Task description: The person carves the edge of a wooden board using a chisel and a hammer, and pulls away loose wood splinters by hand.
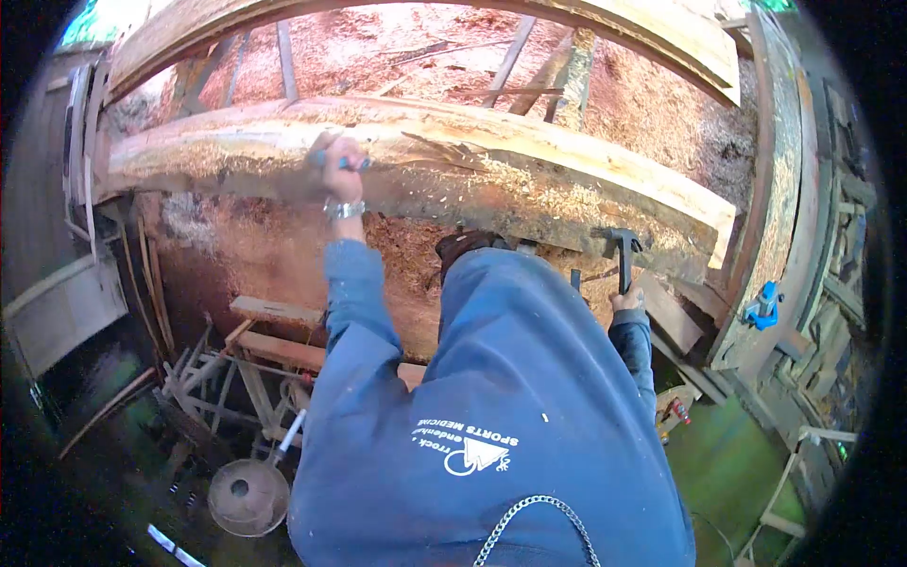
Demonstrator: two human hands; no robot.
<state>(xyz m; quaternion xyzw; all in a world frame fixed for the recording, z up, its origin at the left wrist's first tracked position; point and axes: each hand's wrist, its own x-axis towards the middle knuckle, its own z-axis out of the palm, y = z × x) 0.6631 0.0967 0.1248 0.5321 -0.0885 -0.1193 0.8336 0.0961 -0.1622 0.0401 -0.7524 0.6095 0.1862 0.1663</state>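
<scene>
While the right hand [626, 300] has fingers clamped on the hammer [624, 265], head just past them by the timber [567, 180], can't tell tbh if the blurry left hand [342, 164] is closed, and a loose grip could drop the hammer.

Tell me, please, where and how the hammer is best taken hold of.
Probably by the end of the hammer's handle, coming from the wearer's side. The hammer head is at the far end, seen against the timber slab, and the handle runs back toward the body, where the right hand is closed round it.
</scene>
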